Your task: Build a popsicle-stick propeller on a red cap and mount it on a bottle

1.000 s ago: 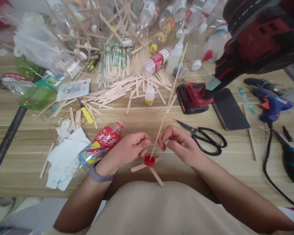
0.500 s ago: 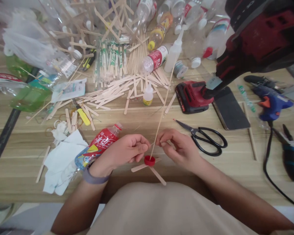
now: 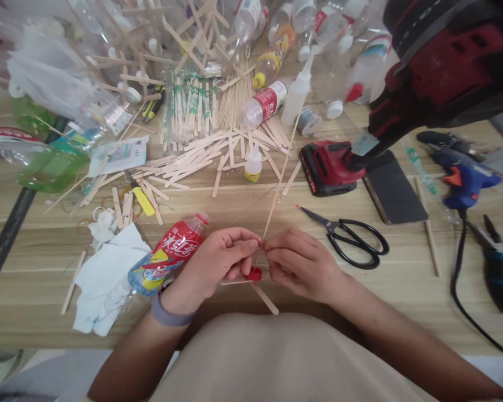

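Note:
A thin bamboo skewer (image 3: 281,173) rises at a slant from a red bottle cap (image 3: 255,274). Flat wooden craft sticks (image 3: 265,298) spread out from beneath the cap. My left hand (image 3: 231,257) is closed in a pinch beside the skewer, just above the cap. Meeting it fingertip to fingertip from the other side is my right hand (image 3: 302,261), also pinched. Whatever is between the fingertips is too small and hidden to make out. A fine strand (image 3: 243,212) shows faintly behind the hands. The fingers partly cover the cap and the skewer's lower end.
An iced tea bottle (image 3: 171,251) lies by my left forearm, near white tissue (image 3: 104,279). Black scissors (image 3: 352,237), a phone (image 3: 396,187) and a red power drill (image 3: 440,72) are on the right. Loose craft sticks (image 3: 201,151) and a small glue bottle (image 3: 252,164) lie ahead.
My hands have come together at the skewer, the right one moving left and closing its fingers. The cap with its sticks has tilted and shifted slightly, and the skewer leans further right.

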